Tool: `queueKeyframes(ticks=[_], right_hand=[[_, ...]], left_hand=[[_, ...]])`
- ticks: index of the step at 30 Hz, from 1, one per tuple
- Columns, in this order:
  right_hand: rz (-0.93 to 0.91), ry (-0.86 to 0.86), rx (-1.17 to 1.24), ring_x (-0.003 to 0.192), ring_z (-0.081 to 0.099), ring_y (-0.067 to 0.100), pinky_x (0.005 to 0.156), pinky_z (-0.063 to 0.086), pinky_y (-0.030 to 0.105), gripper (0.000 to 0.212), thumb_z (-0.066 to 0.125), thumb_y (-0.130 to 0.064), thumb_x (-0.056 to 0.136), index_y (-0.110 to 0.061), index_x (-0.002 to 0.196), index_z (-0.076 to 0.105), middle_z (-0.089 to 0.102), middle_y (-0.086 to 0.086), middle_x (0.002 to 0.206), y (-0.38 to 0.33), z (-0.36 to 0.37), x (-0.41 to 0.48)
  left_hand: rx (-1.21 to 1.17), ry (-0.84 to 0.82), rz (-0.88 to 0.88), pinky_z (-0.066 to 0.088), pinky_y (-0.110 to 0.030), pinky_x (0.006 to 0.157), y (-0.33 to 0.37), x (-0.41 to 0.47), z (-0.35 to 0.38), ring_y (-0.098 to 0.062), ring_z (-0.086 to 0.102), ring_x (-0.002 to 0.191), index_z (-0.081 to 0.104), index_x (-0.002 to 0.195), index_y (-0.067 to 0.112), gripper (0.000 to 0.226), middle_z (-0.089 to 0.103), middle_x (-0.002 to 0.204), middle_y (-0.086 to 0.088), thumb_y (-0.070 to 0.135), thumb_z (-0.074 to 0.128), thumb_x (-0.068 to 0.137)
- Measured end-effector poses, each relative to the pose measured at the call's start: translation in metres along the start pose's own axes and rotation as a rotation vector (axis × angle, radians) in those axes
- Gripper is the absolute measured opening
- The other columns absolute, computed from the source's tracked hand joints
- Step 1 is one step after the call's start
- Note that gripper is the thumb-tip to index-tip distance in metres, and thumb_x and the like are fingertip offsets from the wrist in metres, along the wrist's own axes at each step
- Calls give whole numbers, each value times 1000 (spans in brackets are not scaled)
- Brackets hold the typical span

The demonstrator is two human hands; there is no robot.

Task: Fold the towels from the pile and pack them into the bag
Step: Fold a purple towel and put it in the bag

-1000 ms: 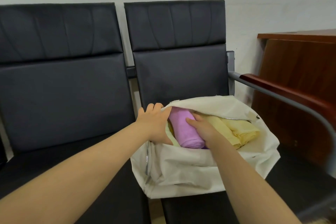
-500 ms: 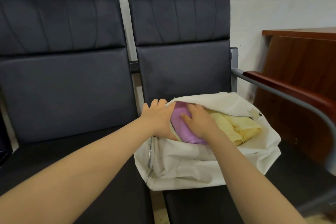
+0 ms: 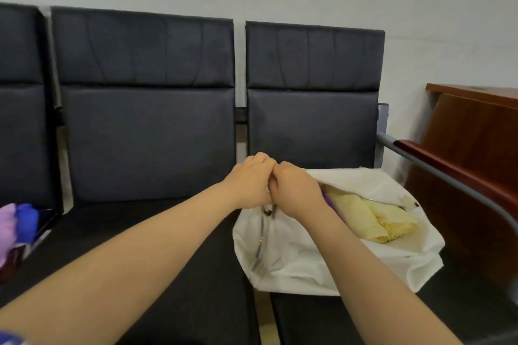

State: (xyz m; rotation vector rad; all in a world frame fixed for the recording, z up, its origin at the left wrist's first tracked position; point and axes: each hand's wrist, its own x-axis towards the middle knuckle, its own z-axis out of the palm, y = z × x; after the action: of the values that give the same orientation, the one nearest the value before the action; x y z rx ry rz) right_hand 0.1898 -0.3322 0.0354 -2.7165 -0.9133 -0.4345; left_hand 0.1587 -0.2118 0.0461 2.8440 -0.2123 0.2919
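A cream fabric bag [image 3: 308, 266] lies on the right black seat, its mouth open toward the right. Folded yellow towels [image 3: 372, 218] show inside it, and a thin sliver of a purple towel [image 3: 328, 200] peeks out beside my right wrist. My left hand [image 3: 249, 179] and my right hand [image 3: 297, 190] meet at the bag's left corner, fingers curled around the bag's edge by the zipper end [image 3: 268, 211]. What exactly the fingers pinch is hidden. A pile of purple and blue towels [image 3: 16, 224] sits at the far left.
Black padded chairs [image 3: 145, 120] stand in a row against a white wall. A metal armrest with a wooden top [image 3: 437, 165] runs along the right of the bag. A brown wooden desk [image 3: 476, 131] stands beyond it.
My right hand has left the purple towel inside the bag and joined my left hand at the bag's left corner. The view has swung left, revealing the towel pile.
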Motion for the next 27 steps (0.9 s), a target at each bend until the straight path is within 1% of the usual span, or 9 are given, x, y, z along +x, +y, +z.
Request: queueKeyframes(ticks=[4,6,10,14,18,20,23,25,27], right_hand=[[-101,-24,90,79,53,23,61,36,27,17,41,-22,99,-12,98,55,47,-1,84,-60,-1,9],[-145,-53,115,75,51,21,60,37,29,17,41,-24,98,-14,94,54,44,-2,80,-98,6,13],[-260,-141,144,81,56,21,70,49,36,22,41,-28,99,-15,106,57,51,0,91,-180,34,22],[-381,-239,163,82,54,18,68,46,32,22,42,-29,99,-18,111,57,50,-1,97,-269,70,25],[-474,-360,157,91,55,20,76,48,35,26,44,-30,98,-21,120,53,53,2,111,-354,112,26],[-496,-408,146,99,56,24,77,46,37,27,44,-29,97,-18,121,51,53,5,116,-391,137,27],[-499,-499,157,106,56,28,83,48,38,35,45,-26,97,-19,131,46,52,9,126,-437,177,26],[-494,-614,144,111,53,30,93,48,41,46,45,-25,98,-25,143,34,47,13,132,-458,206,26],[-464,-730,133,119,48,34,101,43,47,52,42,-28,99,-33,148,24,42,14,139,-471,231,24]], left_hand=[[76,28,-67,43,-41,94,-40,-44,-30,-21,46,112,48,122,16,51,43,126,-2,34,69,80],[123,34,-120,44,-41,93,-67,-71,-40,-21,48,110,47,124,16,53,44,126,-2,36,68,80],[167,32,-261,45,-39,91,-130,-137,-55,-21,50,107,47,125,16,51,47,122,-2,35,65,82],[129,48,-421,47,-40,90,-197,-213,-59,-21,54,102,47,119,19,41,51,116,-1,31,63,83],[80,50,-584,50,-35,85,-268,-281,-57,-19,58,94,49,112,19,28,56,112,-1,24,59,87],[132,10,-667,48,-36,86,-304,-309,-56,-22,58,99,48,117,15,32,56,117,-5,22,58,87],[180,-73,-770,45,-41,96,-352,-349,-49,-27,51,117,40,137,14,52,45,133,-8,24,59,89],[163,-116,-802,42,-43,101,-375,-372,-38,-30,45,124,35,143,19,53,38,139,-9,25,51,93],[128,-150,-834,42,-44,99,-389,-390,-24,-32,44,122,39,140,18,48,39,134,-9,23,47,92]])
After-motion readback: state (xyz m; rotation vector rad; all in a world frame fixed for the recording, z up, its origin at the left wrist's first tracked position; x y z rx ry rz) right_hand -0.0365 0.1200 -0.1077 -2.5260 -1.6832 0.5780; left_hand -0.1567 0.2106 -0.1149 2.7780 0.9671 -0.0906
